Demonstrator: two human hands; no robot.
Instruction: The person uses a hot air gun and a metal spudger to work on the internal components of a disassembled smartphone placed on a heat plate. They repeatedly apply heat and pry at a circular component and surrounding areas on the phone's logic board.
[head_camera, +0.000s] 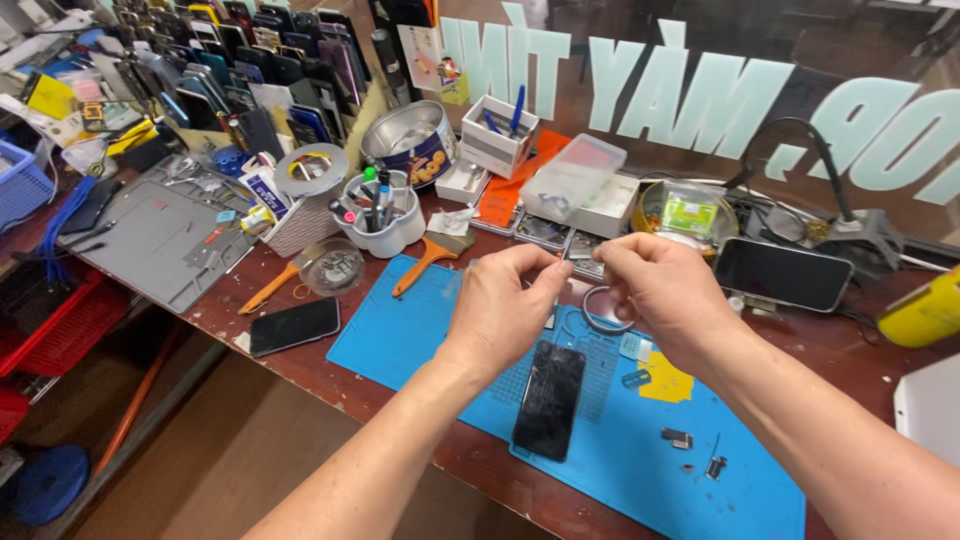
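Desk (300, 365), dark red-brown, ran across the view, crowded along its far edge. Blue mat (420, 330) covered its middle, from centre down to 5 o'clock. Grey mat (150, 240) lay at 9 o'clock, tools on it. Phone rack (260, 60) stood at 11 o'clock, packed with handsets.

Both hands were raised over the blue mat, near centre, fingertips close together. Left hand (505, 305) was pinched shut, thumb against forefinger; right hand (660, 290) likewise pinched. Something small seemed to be held between the two; too small to tell what. A thin ring (600, 320) showed just below and between them; could not tell whether it hung from the fingers or lay on the mat.

Cracked phone (550, 400) lay face up on the blue mat, directly under the hands, at 6 o'clock. Second phone (295, 325) lay on the bare desk at 8 o'clock; third phone (783, 273) at 3 o'clock. Pen cup (380, 215) and tape roll (310, 168) at 10 o'clock. Yellow scrap (665, 383) and small metal parts (678, 438) lay on the blue mat at 5 o'clock.
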